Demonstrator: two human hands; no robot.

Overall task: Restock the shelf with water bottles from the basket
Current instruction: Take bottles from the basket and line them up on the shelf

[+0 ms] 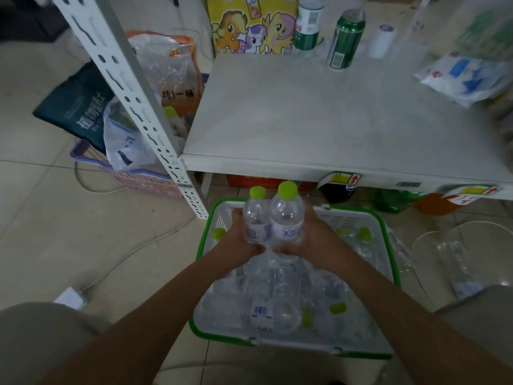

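Two clear water bottles with lime-green caps stand upright side by side above the basket. My left hand (237, 241) grips the left bottle (256, 218) and my right hand (313, 240) grips the right bottle (287, 218). Both are held just below the front edge of the grey shelf board (319, 112). Under them, the white basket with a green rim (202, 248) sits on the floor, holding several more clear bottles lying flat.
At the back of the shelf stand a cartoon-pony box (252, 26), a green-labelled bottle (308, 26), a green can (345, 40) and a white packet (466, 76). A perforated white upright (133, 98) is at left, with a pink basket of bags (130, 173) beyond.
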